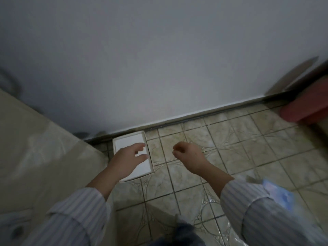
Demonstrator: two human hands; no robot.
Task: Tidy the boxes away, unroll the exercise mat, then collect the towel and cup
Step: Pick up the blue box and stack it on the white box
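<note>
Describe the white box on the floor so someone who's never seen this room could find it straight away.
Start at the pale wall and follow its base down to the tiled floor. The white box lies flat there, near the wall's base, beside a large beige surface on its left, partly under the left hand. It is the only plain white rectangle on the patterned tiles.

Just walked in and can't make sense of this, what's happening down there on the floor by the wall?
A person in a striped shirt is bent over a tiled floor. Their left hand hangs open above a flat white box lying against the wall's skirting, beside a large beige box; whether it touches the white box is unclear. The right hand is loosely curled over bare tile, holding nothing.
</note>
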